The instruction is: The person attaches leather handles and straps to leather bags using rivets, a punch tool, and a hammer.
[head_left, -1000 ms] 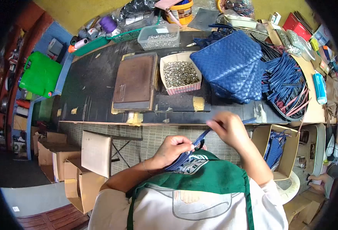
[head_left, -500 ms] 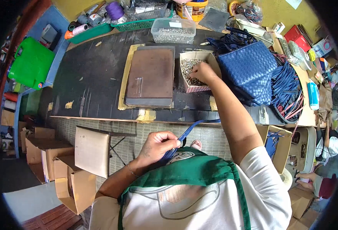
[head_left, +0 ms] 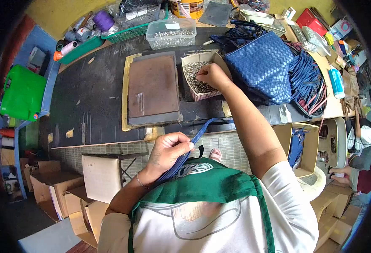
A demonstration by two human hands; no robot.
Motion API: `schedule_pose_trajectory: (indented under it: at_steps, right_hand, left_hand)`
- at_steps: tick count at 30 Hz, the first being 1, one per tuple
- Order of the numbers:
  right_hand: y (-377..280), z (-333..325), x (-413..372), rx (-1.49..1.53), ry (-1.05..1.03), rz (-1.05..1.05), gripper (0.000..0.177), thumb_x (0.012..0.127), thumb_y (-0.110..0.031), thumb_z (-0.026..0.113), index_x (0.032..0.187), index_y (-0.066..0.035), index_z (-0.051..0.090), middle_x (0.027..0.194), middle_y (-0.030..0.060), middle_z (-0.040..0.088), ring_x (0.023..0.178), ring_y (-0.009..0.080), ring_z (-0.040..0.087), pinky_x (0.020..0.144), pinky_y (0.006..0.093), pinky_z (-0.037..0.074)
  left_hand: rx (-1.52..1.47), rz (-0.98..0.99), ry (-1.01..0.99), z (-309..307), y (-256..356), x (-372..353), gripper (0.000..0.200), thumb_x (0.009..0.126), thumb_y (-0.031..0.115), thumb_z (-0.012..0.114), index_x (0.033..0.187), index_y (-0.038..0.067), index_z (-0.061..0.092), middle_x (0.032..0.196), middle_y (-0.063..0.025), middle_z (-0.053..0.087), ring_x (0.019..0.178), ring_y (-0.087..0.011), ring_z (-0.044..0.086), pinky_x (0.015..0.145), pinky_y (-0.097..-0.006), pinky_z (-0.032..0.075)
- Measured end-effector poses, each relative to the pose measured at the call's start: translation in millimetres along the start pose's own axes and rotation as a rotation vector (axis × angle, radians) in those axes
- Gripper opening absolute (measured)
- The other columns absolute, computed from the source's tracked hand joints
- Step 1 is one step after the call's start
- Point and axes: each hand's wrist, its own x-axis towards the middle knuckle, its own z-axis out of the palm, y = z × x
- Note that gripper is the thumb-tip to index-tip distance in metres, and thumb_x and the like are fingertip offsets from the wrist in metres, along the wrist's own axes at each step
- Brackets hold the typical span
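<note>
My left hand is closed around a blue woven-looking strap in front of my apron. One end of the strap rises past the thumb toward the table edge, and the rest hangs below the hand. My right hand reaches into a small open box filled with small shiny metal pieces, possibly rivets. Its fingers are bent together at the pile; whatever they pinch is hidden. Left of the box lies a brown board on a grey sheet.
Behind the box stands a clear plastic tub of metal pieces. A blue woven bag and a bundle of blue straps lie to the right. Below the table are a stool and a carton.
The view has shifted, so the table items appear further left. My right hand stays in the box with its fingers drawn together, and my left hand still grips the strap.
</note>
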Motion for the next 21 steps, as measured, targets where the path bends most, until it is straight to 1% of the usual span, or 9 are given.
schedule_pose_trajectory:
  at_steps: [3,8,10,13,15,16,17,19,21]
  right_hand:
    - [-5.2,0.4,-1.4,-0.100,0.012,0.021,0.015,0.065,-0.011,0.066,0.070,0.002,0.060,0.063,0.0105,0.059,0.056,0.0145,0.053,0.054,0.0289,0.042]
    - [6.7,3.3,-0.4,-0.007,0.007,0.003,0.020,0.065,-0.015,0.068,0.070,0.001,0.059,0.062,0.0117,0.058,0.057,0.0151,0.053,0.055,0.0289,0.042]
    - [5.9,4.8,1.9,0.030,0.063,-0.085,0.023,0.063,-0.024,0.069,0.069,-0.003,0.062,0.065,0.0140,0.060,0.060,0.0237,0.058,0.058,0.0335,0.044]
    - [-31.3,-13.1,-15.2,-0.129,0.055,-0.034,0.022,0.065,-0.024,0.068,0.070,-0.003,0.062,0.065,0.0123,0.060,0.059,0.0237,0.057,0.058,0.0326,0.044]
    - [-48.7,-20.4,-33.9,0.254,0.055,-0.065,0.017,0.070,-0.017,0.065,0.069,-0.001,0.059,0.058,0.0044,0.056,0.052,0.0126,0.051,0.050,0.0278,0.041]
    - [-62.3,-22.6,-49.1,0.614,0.013,-0.008,0.014,0.071,-0.011,0.065,0.070,0.000,0.056,0.059,0.0009,0.053,0.053,0.0077,0.048,0.047,0.0229,0.039]
    - [-72.5,-30.1,-69.0,0.804,-0.053,0.024,0.013,0.070,-0.009,0.065,0.073,0.000,0.056,0.063,0.0006,0.054,0.055,0.0074,0.048,0.049,0.0199,0.040]
    - [-84.9,-35.0,-110.6,0.899,-0.137,0.095,0.014,0.066,-0.005,0.067,0.073,-0.002,0.055,0.068,0.0023,0.056,0.060,0.0079,0.050,0.056,0.0195,0.041]
    - [-75.0,-28.1,-142.5,1.062,-0.257,0.111,0.015,0.069,-0.004,0.065,0.082,0.000,0.058,0.073,0.0058,0.060,0.065,0.0098,0.056,0.059,0.0209,0.046]
  left_hand:
    - [-0.003,0.005,0.019,2.6,1.1,1.2,0.006,0.077,0.004,0.054,0.075,-0.001,0.057,0.072,-0.0046,0.058,0.063,-0.0058,0.050,0.058,-0.0180,0.039]
    - [0.020,0.047,0.061,4.8,1.5,1.3,0.005,0.076,0.003,0.054,0.075,0.000,0.058,0.072,-0.0048,0.058,0.064,-0.0063,0.052,0.059,-0.0185,0.040]
    - [0.005,0.048,0.096,6.9,-0.3,1.2,0.004,0.075,0.003,0.055,0.075,0.000,0.058,0.072,-0.0046,0.059,0.063,-0.0062,0.052,0.058,-0.0187,0.040]
    - [0.056,0.076,0.139,6.8,-1.3,0.9,0.005,0.076,0.003,0.055,0.074,0.000,0.058,0.071,-0.0046,0.059,0.063,-0.0060,0.052,0.058,-0.0187,0.040]
    - [0.085,0.060,0.209,8.6,1.9,-0.6,0.004,0.075,0.003,0.055,0.074,0.000,0.058,0.070,-0.0038,0.058,0.063,-0.0062,0.052,0.058,-0.0188,0.040]
    - [0.125,0.083,0.233,10.0,4.7,-1.2,0.003,0.075,0.002,0.055,0.073,0.000,0.058,0.070,-0.0035,0.058,0.063,-0.0062,0.052,0.058,-0.0187,0.040]
    - [0.164,0.106,0.254,12.2,7.7,-1.8,0.003,0.075,0.001,0.055,0.073,0.000,0.058,0.070,-0.0033,0.058,0.063,-0.0063,0.052,0.059,-0.0186,0.040]
    - [0.139,0.097,0.268,14.6,7.0,-1.3,0.001,0.074,-0.002,0.056,0.073,-0.001,0.057,0.070,-0.0031,0.056,0.063,-0.0063,0.050,0.058,-0.0187,0.040]
    - [0.321,0.332,0.218,16.0,5.4,2.0,0.004,0.074,0.001,0.057,0.072,-0.002,0.055,0.067,-0.0024,0.052,0.055,-0.0049,0.051,0.043,-0.0184,0.042]
